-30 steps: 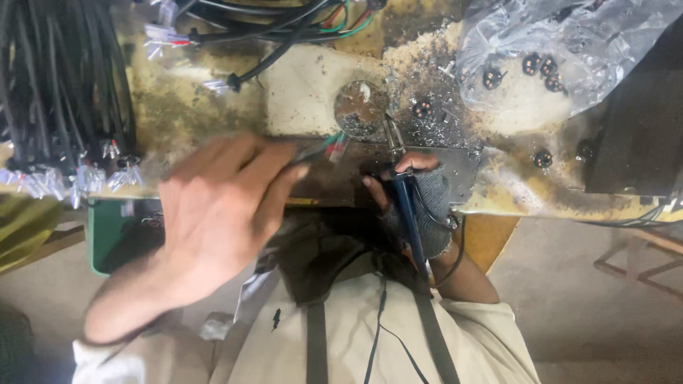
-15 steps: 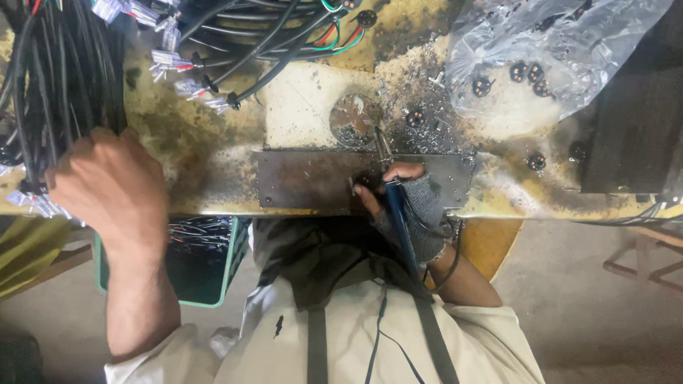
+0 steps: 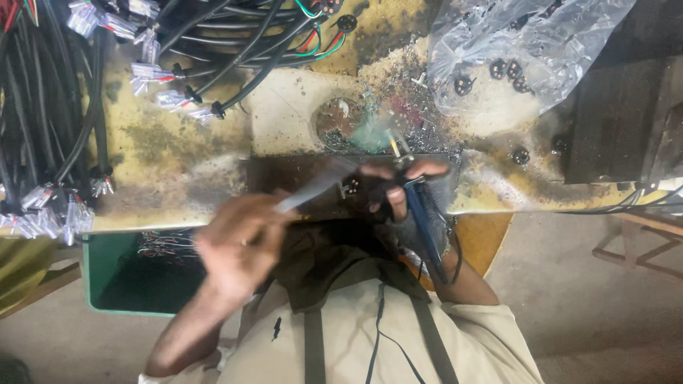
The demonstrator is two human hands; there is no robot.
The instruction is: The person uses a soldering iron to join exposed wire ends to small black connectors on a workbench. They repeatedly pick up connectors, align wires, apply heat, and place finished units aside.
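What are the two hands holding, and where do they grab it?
The right hand grips a blue-handled soldering iron by its handle. The left hand pinches the end of something thin and pale, too blurred to identify.

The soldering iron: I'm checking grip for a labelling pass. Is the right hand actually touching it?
Touching. The head view shows the right hand with its fingers wrapped around the blue handle of the soldering iron, thumb and fingertips pressed on it near the tip end.

Soldering iron (image 3: 423, 220), blue-handled, gripped in the right hand (image 3: 402, 195), tip pointing up at the scorched bench spot. Thin pale strip (image 3: 316, 186), motion-blurred, pinched by the left hand (image 3: 238, 245), slanting up-right above the dark metal plate (image 3: 284, 178).
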